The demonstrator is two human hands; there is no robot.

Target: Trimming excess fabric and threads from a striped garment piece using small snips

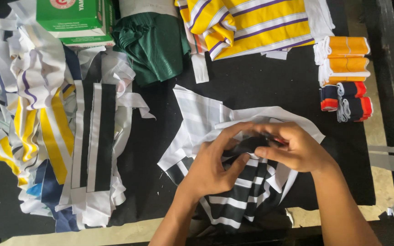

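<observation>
Hands point(251, 157) pinching striped cloth point(242, 191), perhaps scissors hidden, scrap pile point(55, 132) left

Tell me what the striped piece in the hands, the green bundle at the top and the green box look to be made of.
Striped piece: soft knit-like fabric, matte; it creases and folds under the left hand and right hand.
Green bundle: thin cloth with a slight sheen, gathered in fine pleats; possibly synthetic.
Green box: seemingly printed cardboard, with flat faces and sharp edges.
</observation>
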